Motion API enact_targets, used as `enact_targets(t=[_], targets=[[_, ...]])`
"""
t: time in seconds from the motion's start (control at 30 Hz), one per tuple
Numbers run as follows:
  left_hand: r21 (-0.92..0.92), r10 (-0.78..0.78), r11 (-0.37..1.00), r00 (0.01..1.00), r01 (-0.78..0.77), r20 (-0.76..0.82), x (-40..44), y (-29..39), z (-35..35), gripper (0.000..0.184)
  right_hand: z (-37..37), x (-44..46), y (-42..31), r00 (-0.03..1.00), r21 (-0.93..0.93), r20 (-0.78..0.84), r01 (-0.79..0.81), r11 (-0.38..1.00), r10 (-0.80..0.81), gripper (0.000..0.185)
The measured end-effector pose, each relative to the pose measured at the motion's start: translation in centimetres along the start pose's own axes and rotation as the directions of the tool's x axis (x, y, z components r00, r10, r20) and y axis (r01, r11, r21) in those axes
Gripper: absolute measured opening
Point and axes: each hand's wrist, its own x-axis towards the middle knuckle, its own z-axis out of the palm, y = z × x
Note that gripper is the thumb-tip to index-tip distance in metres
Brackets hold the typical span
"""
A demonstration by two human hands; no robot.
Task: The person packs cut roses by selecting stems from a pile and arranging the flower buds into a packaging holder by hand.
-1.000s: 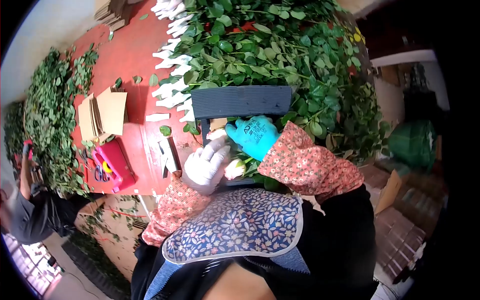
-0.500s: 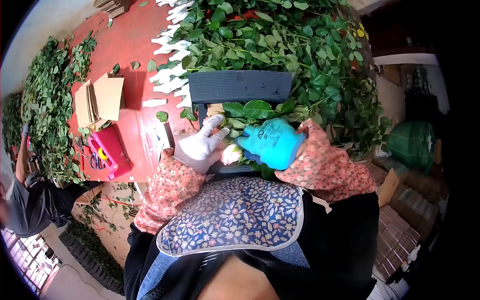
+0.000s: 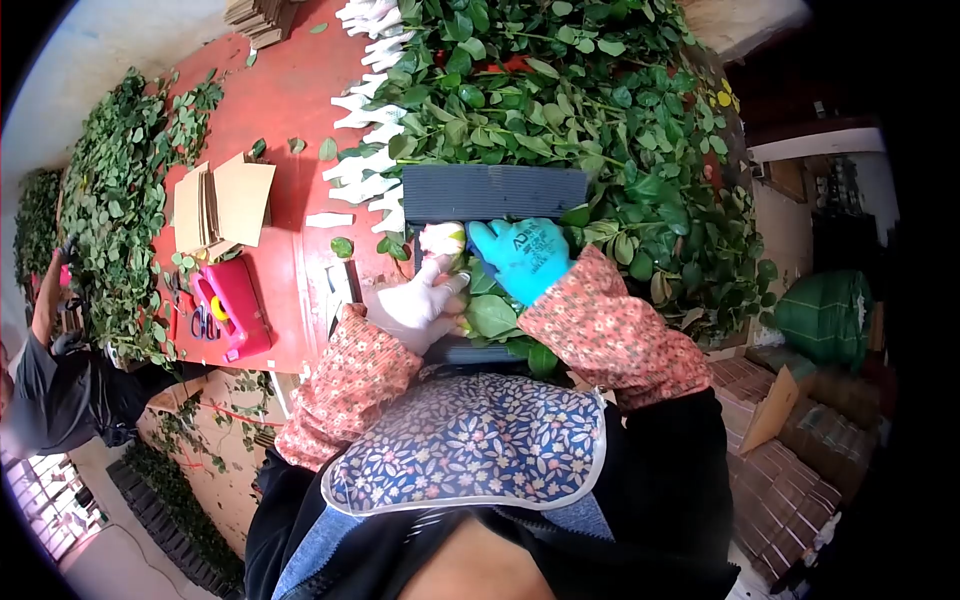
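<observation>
My right hand (image 3: 520, 260), in a blue coated glove, is closed just behind the bloom of a pale pink rose (image 3: 441, 238), and its palm hides the stem. My left hand (image 3: 412, 308), in a white glove, lies lower left with its fingers apart over green leaves (image 3: 492, 314). Close to its lower fingers shows a bit of another rose (image 3: 461, 325), mostly covered. Both hands work within a black frame whose wide ribbed bar (image 3: 495, 193) stands just beyond them.
Leafy rose stems (image 3: 560, 110) are heaped behind the bar, with white-wrapped heads (image 3: 362, 170) at their left. On the red table (image 3: 290, 90) are cardboard sheets (image 3: 222, 205) and a pink tape dispenser (image 3: 240, 308). Another person (image 3: 70, 385) is at far left.
My right hand has moved up and left, beside a rose bloom near the bar. My left hand has shifted slightly down, off the upper bloom. The view has shifted a little.
</observation>
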Motion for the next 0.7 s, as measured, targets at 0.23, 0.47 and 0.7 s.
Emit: enact_targets(t=[0.23, 0.47, 0.7], targets=[[0.107, 0.077, 0.992, 0.993, -0.068, -0.088, -0.1, -0.5, 0.7, 0.058, 0.7, 0.6, -0.4, 0.993, -0.082, 0.093, -0.071, 0.994, 0.079, 0.021], [0.085, 0.043, 0.996, 0.998, -0.038, -0.056, 0.2, -0.2, 0.8, 0.052, 1.5, 1.1, -0.9, 0.991, -0.116, 0.112, -0.057, 0.992, 0.070, 0.019], [0.146, 0.047, 0.988, 0.998, -0.042, -0.033, 0.1, 0.3, 0.1, 0.058, 2.3, 1.0, -0.5, 0.980, -0.103, 0.188, -0.054, 0.993, 0.073, 0.019]])
